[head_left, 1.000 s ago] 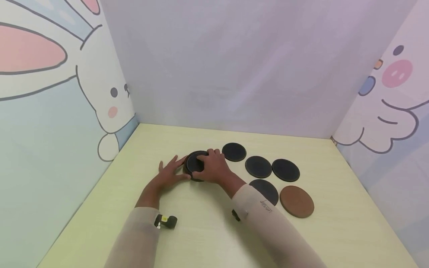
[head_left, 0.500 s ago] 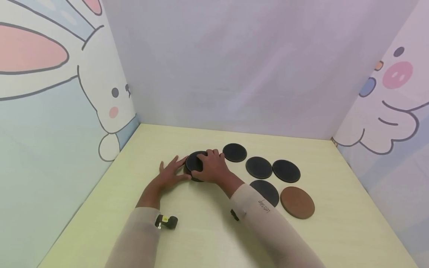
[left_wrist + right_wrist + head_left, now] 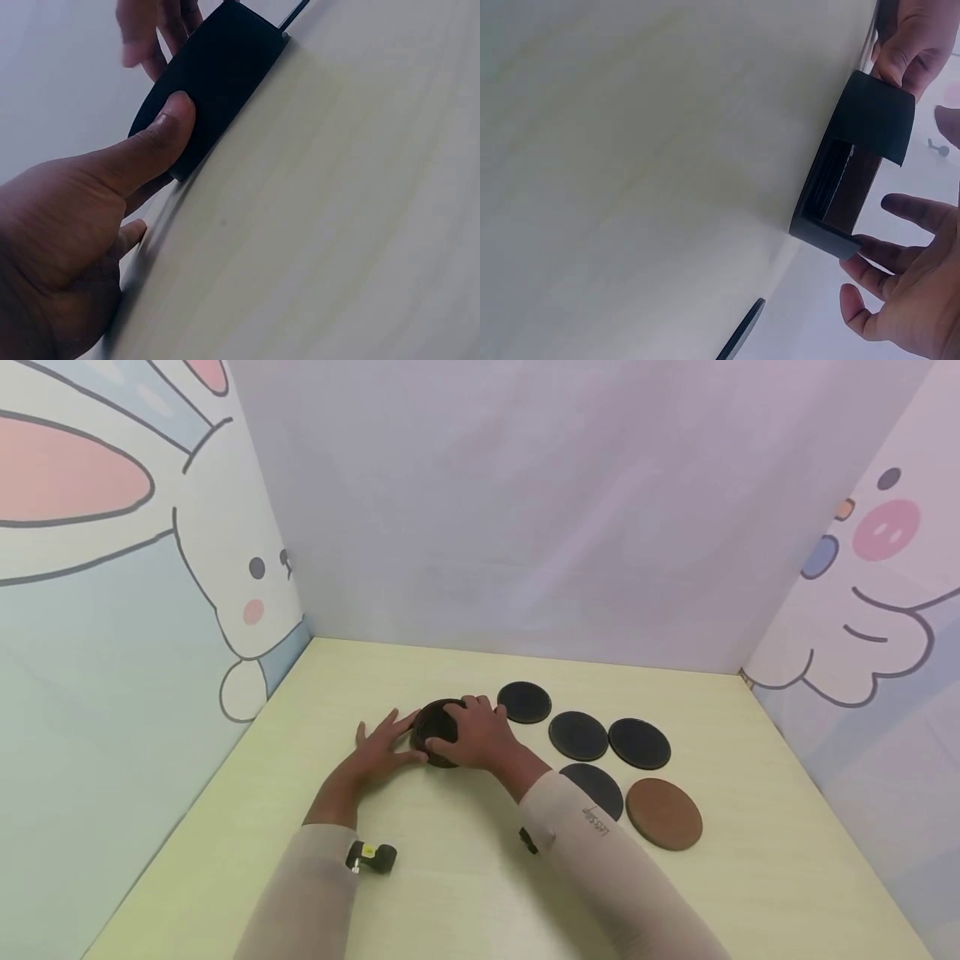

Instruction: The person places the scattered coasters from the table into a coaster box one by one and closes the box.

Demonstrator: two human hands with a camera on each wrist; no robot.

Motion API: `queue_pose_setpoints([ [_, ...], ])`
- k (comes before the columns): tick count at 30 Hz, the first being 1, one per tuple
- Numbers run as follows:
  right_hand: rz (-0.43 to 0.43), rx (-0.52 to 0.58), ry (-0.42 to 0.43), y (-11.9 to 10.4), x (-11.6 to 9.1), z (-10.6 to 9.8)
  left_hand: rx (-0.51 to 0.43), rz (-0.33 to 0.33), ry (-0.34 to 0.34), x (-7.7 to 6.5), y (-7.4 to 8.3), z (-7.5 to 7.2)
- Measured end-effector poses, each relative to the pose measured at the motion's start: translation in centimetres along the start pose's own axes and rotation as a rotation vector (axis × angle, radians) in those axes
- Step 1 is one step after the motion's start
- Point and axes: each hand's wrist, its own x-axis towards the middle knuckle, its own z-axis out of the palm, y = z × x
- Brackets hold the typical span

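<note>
A round black coaster holder (image 3: 432, 732) stands on the table between my hands. Its wall has a wide cut-out, seen in the right wrist view, where thin dark coasters (image 3: 828, 180) lie low inside. My left hand (image 3: 377, 758) steadies it from the left. In the left wrist view the thumb presses the near wall of the coaster holder (image 3: 217, 71), with fingers on its far side. My right hand (image 3: 482, 737) is over the right part. In the right wrist view its fingers spread, and some fingertips touch the rim beside the cut-out; nothing is pinched there.
On the pale table (image 3: 442, 877), several black coasters lie flat to the right, one at the back (image 3: 524, 702) and one partly under the right sleeve (image 3: 596, 789). A brown disc (image 3: 664, 814) lies nearest the front right. Printed cloth walls surround the table's back and sides.
The black coaster at the top of the holder has dropped inside, so the rim and dark interior now show. The left hand stays; the right thumb and fingers shift slightly.
</note>
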Motion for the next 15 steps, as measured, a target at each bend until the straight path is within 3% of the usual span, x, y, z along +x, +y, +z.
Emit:
queue_pose_setpoints([
  [7, 0.036, 0.100, 0.014, 1.2, 0.3, -0.6, -0.004, -0.003, 0.002, -0.1, 0.0, 0.0],
  [15, 0.171, 0.140, 0.020, 3.6, 0.9, -1.0, -0.020, -0.011, -0.002, -0.1, 0.0, 0.0],
])
